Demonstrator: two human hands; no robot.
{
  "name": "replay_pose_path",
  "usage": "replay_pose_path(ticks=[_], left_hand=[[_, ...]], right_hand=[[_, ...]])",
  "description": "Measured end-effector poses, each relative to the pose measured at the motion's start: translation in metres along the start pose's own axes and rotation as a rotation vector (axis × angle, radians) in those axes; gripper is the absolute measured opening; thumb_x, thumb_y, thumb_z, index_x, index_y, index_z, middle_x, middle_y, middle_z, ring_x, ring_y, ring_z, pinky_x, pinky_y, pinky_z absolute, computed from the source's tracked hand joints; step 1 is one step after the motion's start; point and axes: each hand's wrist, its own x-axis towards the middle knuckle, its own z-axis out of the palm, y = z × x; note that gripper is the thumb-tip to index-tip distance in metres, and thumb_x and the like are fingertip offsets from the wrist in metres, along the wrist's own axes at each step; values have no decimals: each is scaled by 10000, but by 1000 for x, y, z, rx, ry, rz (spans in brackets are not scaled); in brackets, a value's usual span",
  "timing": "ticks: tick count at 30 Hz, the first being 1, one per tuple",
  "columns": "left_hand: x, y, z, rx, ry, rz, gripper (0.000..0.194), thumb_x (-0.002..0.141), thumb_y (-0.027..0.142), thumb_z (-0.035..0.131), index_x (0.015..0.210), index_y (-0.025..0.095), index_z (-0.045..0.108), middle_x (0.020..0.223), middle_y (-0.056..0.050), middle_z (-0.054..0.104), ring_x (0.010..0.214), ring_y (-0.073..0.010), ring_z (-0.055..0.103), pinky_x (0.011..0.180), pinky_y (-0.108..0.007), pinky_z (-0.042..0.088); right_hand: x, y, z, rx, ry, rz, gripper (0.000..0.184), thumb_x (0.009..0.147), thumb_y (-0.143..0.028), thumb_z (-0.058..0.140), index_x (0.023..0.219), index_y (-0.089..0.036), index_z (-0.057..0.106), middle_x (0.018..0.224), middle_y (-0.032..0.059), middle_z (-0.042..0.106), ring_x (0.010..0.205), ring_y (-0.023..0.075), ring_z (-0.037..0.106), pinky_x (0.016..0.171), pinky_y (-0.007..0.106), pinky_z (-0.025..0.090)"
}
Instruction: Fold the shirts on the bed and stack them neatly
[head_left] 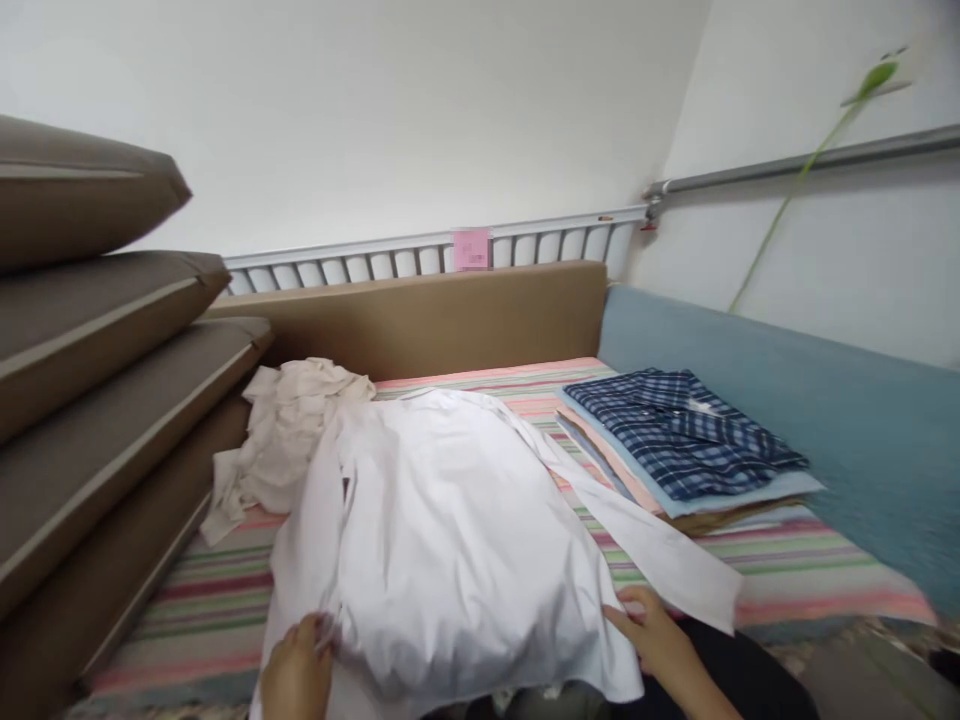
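Note:
A white long-sleeved shirt (pixel 457 530) is spread over the striped sheet, its body slightly puffed up and its hem toward me. One sleeve stretches out to the right, while the other runs down the left side. My left hand (pixel 298 668) is closed on the cloth at the lower left, fingertips pinching the fabric. At the lower right edge near the hem, my right hand (pixel 651 635) pinches the same shirt between thumb and fingers.
A crumpled cream garment (pixel 289 425) lies left of the shirt, beside stacked brown cushions (pixel 112 400). On the right, a blue plaid shirt (pixel 675 430) tops a pile of folded clothes. A brown backrest (pixel 435 320) and blue side panel (pixel 787 400) border the striped sheet (pixel 210 600).

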Motion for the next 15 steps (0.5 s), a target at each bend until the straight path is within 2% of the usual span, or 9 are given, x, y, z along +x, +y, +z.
replay_pose_path(ticks=[3, 5, 7, 9, 10, 11, 12, 14, 15], left_hand=[[13, -5, -23, -59, -120, 15, 160, 709, 190, 467, 772, 181, 614, 772, -74, 675, 796, -212, 635, 735, -282, 456], [28, -22, -56, -100, -102, -32, 182, 717, 211, 474, 799, 166, 629, 762, -69, 675, 759, -205, 631, 709, -281, 454], [43, -43, -101, -77, 78, -132, 256, 741, 229, 456, 898, 144, 641, 854, -98, 681, 819, -229, 625, 744, -313, 456], [55, -59, -143, 34, 358, -287, 345, 752, 230, 439, 1024, 118, 620, 963, -150, 663, 920, -285, 603, 792, -379, 452], [58, -61, -158, 87, 489, -325, 396, 752, 236, 441, 1096, 106, 591, 1027, -174, 643, 984, -313, 579, 827, -412, 442], [58, -59, -166, 109, 578, -329, 439, 753, 244, 442, 1148, 92, 558, 1083, -192, 620, 1037, -331, 553, 862, -436, 427], [56, -53, -165, 78, 597, -295, 465, 757, 252, 439, 1177, 76, 532, 1133, -205, 595, 1081, -334, 528, 901, -444, 408], [42, -30, -141, -89, 450, -171, 438, 771, 264, 420, 1136, 55, 542, 1151, -198, 586, 1082, -300, 536, 942, -405, 398], [32, -16, -119, -216, 263, -122, 407, 769, 255, 417, 1092, 50, 557, 1123, -189, 601, 1047, -278, 560, 938, -379, 408]], right_hand=[[10, 12, 4, 78, -32, -52, 316, 488, -466, 605, 686, -222, 566, 778, 71, 699, 753, 259, 662, 728, 335, 515], [14, 16, 1, 185, -107, -28, 339, 470, -458, 633, 695, -209, 589, 760, 92, 704, 748, 279, 664, 718, 349, 519], [12, 13, -4, 339, -224, 35, 369, 479, -448, 656, 735, -185, 619, 731, 106, 708, 722, 293, 669, 691, 363, 527], [5, 5, -10, 475, -361, 105, 391, 489, -434, 678, 770, -163, 648, 711, 116, 711, 730, 308, 675, 680, 373, 534], [0, -1, -13, 520, -417, 132, 395, 491, -428, 688, 777, -157, 659, 714, 121, 713, 755, 317, 677, 689, 375, 537], [-6, -7, -15, 546, -460, 154, 398, 490, -424, 698, 781, -154, 669, 725, 126, 716, 793, 325, 676, 707, 376, 539], [-12, -13, -16, 554, -494, 177, 403, 485, -421, 709, 784, -152, 677, 737, 132, 717, 833, 333, 672, 728, 378, 539], [-25, -24, -18, 551, -524, 212, 424, 488, -425, 716, 808, -148, 687, 758, 140, 719, 887, 341, 661, 766, 389, 535], [-31, -29, -18, 553, -521, 224, 433, 496, -429, 713, 823, -146, 689, 762, 142, 720, 899, 341, 658, 781, 395, 532]])
